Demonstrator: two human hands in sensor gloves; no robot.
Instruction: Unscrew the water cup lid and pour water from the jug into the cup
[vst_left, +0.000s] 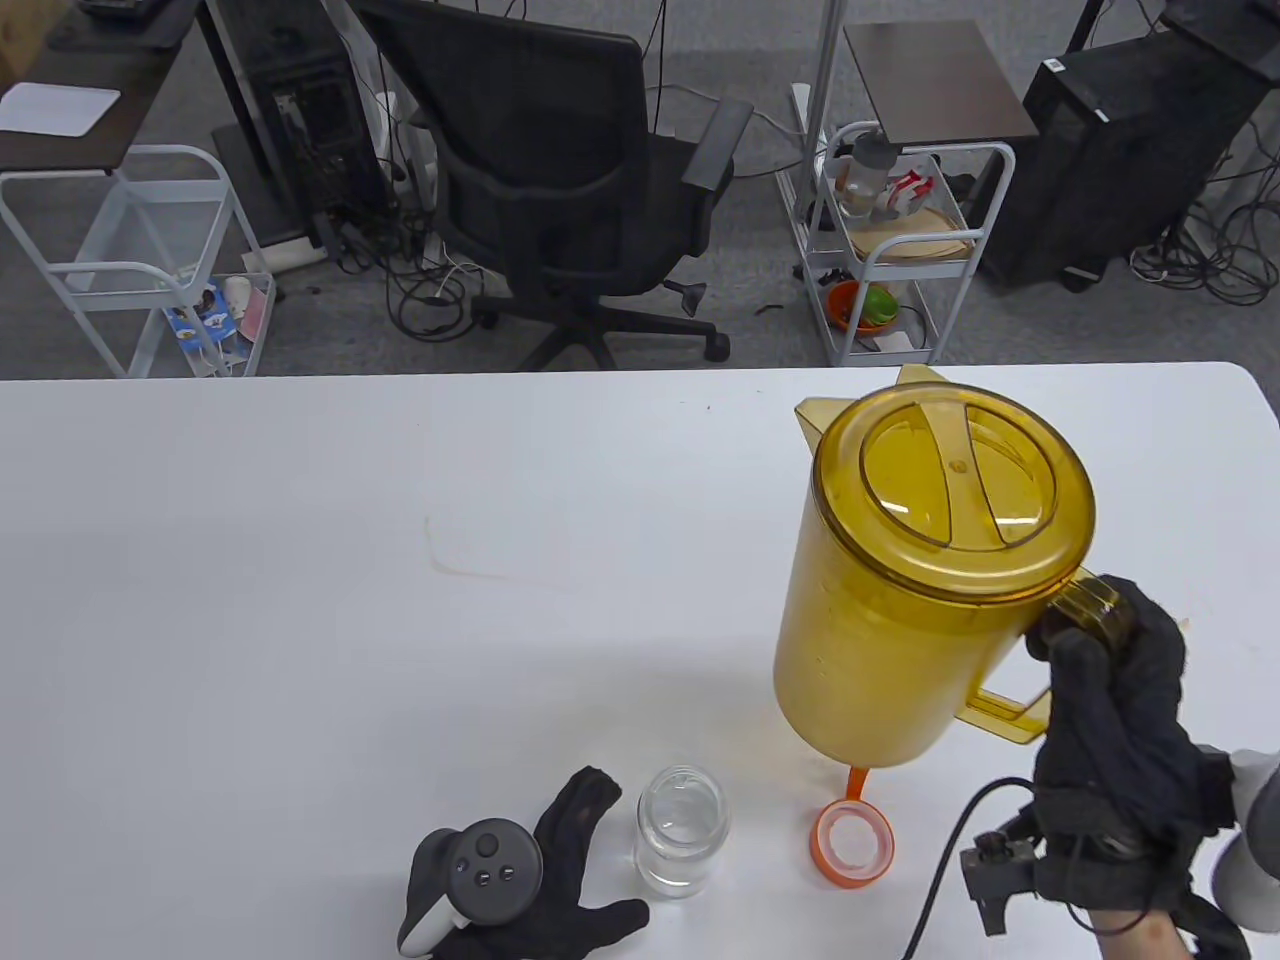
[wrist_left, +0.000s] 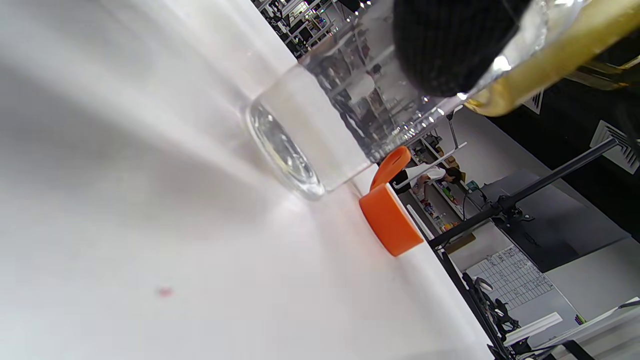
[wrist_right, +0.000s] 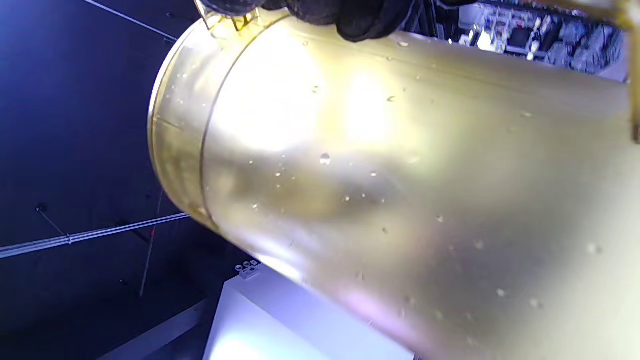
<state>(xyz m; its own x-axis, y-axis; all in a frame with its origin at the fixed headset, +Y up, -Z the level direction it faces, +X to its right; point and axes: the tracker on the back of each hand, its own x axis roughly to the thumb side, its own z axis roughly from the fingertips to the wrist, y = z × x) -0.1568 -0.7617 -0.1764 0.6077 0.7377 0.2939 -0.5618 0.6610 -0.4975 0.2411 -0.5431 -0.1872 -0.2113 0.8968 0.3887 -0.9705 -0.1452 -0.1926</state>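
Note:
A clear water cup (vst_left: 683, 828) (wrist_left: 320, 125) stands uncapped near the table's front edge. Its orange lid (vst_left: 852, 840) (wrist_left: 391, 219) lies upside down on the table just right of it. My right hand (vst_left: 1105, 700) grips the handle of the amber lidded jug (vst_left: 925, 560) (wrist_right: 400, 200), which is held upright above the table, right of and behind the cup, spout pointing away. My left hand (vst_left: 575, 880) lies flat on the table just left of the cup with fingers spread; one fingertip (wrist_left: 450, 45) shows against the cup's glass in the left wrist view.
The white table (vst_left: 400, 600) stretches wide to the left and back. Beyond its far edge stand a black office chair (vst_left: 570, 190) and two white wire carts (vst_left: 900, 250).

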